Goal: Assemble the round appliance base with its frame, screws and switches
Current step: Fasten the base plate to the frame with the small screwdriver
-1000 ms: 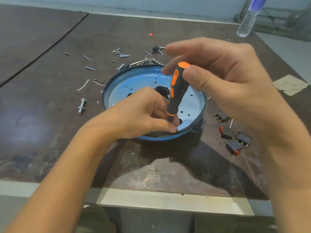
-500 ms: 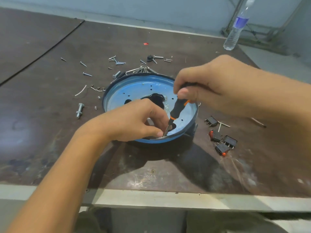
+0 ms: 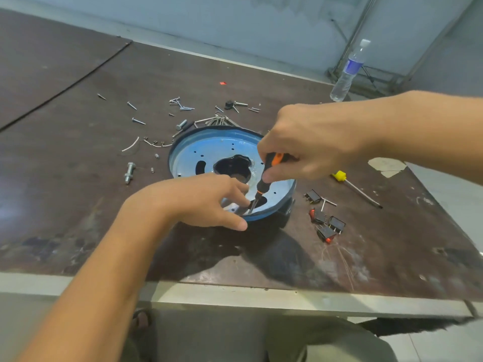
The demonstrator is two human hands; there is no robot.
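Note:
The round blue appliance base (image 3: 209,152) lies on the dark table with a black central opening. My right hand (image 3: 308,145) grips an orange-and-black screwdriver (image 3: 264,176), its tip pointing down into a slot near the base's front rim. My left hand (image 3: 203,199) rests on the front rim, thumb along the outer edge and fingers curled by the screwdriver tip; whether they pinch a screw is hidden. Several black rocker switches with red buttons (image 3: 325,220) lie to the right of the base. Loose screws (image 3: 183,107) are scattered behind it.
A large bolt (image 3: 129,172) lies left of the base. A yellow-handled tool (image 3: 355,188) lies at the right. A water bottle (image 3: 347,74) stands beyond the far right corner. Torn paper (image 3: 386,165) sits near the right edge. The table's front edge (image 3: 235,296) is near me.
My right hand has come down from above the base and slid lower on the screwdriver handle. The tip now sits in the slot by my left fingers. The camera view pulled back.

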